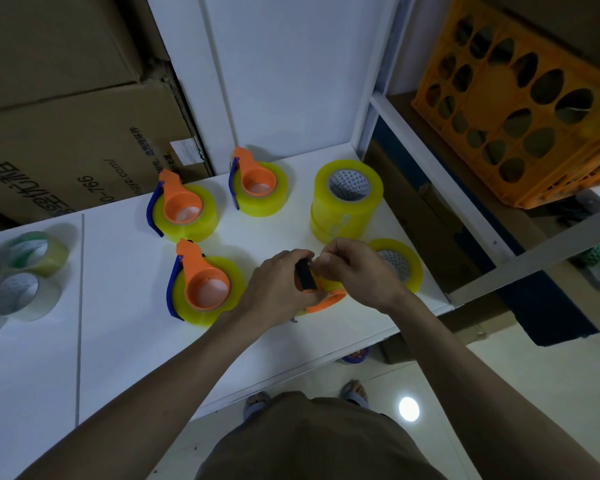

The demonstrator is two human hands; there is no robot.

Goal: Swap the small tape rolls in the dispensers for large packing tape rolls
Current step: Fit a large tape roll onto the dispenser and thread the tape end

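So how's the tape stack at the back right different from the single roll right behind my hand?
The stack stands taller, seemingly two rolls high; the single roll lies flat, one high. The stack shows fully, while the right hand partly hides the single roll. Both are yellowish, with patterned grey cores and no dispenser.

The scene is dim, with a cool bluish cast over the white counter (125, 306). One round light reflects as a bright glare spot on the glossy floor (408, 408). Shadows on the counter are soft and faint. The wide-angle lens bends straight lines, most strongly toward the edges. The small tape rolls (21, 271) at the left edge look smeared and out of focus; the centre is fairly sharp.
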